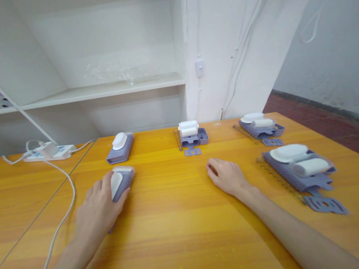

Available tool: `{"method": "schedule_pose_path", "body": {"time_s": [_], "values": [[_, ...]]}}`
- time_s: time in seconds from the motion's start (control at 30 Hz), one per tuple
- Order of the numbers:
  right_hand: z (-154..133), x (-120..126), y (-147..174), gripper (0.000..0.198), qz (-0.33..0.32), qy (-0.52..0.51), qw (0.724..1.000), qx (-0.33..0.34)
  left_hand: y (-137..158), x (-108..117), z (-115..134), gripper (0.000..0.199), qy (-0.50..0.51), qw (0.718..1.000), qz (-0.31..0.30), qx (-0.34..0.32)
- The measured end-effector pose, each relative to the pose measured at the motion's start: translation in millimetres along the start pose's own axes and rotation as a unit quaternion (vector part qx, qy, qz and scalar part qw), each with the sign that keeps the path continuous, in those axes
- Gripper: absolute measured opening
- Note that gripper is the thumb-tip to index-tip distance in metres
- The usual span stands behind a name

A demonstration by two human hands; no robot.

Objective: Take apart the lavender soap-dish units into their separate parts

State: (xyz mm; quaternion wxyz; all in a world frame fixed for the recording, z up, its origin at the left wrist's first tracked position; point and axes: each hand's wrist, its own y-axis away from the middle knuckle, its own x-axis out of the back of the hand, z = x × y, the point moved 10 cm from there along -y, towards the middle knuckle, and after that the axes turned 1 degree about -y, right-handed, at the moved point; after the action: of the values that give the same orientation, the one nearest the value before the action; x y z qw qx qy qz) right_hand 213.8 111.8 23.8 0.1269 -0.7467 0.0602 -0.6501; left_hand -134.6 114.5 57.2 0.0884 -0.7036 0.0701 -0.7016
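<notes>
My left hand [96,207] is wrapped over a purple-grey case [125,180] with a white oval piece on top, at the left of the table. Much of that case is hidden under my palm and fingers. Behind it lies a similar purple-grey case [121,152], also topped with a white oval piece. My right hand [228,176] rests on the wood in a loose curl, and nothing shows in it. The nearest thing on its right is a set of purple-grey parts [289,175] with a white oval piece [289,153], a white roll [310,167] and a metal spring or coil.
Two more such sets lie farther back, a middle set [190,139] and a right set [260,125]. A white power strip [50,152] with a cable [71,189] occupies the left side. White shelving [103,91] and a wall stand behind the wooden table [170,246].
</notes>
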Motion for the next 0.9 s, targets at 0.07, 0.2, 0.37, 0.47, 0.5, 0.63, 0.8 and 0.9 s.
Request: {"method": "schedule_pose_path", "body": {"time_s": [0.07, 0.2, 0.37, 0.47, 0.5, 0.63, 0.8, 0.9], "values": [[0, 1, 1, 0.02, 0.003, -0.002, 1.0, 0.0, -3, -2, 18, 0.061, 0.037, 0.999, 0.003, -0.031], [0, 2, 2, 0.022, 0.014, -0.011, 1.0, -0.004, -11, -7, 73, 0.07, 0.129, 0.979, -0.007, -0.159], [5, 11, 4, 0.03, 0.052, -0.046, 0.997, -0.019, -7, 1, 157, 0.072, 0.238, 0.903, -0.04, -0.356], [2, 24, 6, 0.043, 0.104, -0.12, 0.987, 0.026, -3, 11, 193, 0.072, 0.272, 0.873, -0.016, -0.404], [-1, 26, 7, 0.049, 0.11, -0.143, 0.982, 0.051, -3, 14, 200, 0.07, 0.274, 0.873, 0.007, -0.404], [-9, 19, 6, 0.06, 0.067, -0.191, 0.974, 0.102, -6, 16, 200, 0.068, 0.289, 0.883, 0.101, -0.356], [-9, 12, 5, 0.064, 0.038, -0.227, 0.968, 0.103, -16, -10, 179, 0.084, 0.321, 0.9, 0.05, -0.29], [-7, 9, 6, 0.072, 0.017, -0.237, 0.965, 0.113, -18, -21, 177, 0.095, 0.35, 0.889, -0.005, -0.293]]}}
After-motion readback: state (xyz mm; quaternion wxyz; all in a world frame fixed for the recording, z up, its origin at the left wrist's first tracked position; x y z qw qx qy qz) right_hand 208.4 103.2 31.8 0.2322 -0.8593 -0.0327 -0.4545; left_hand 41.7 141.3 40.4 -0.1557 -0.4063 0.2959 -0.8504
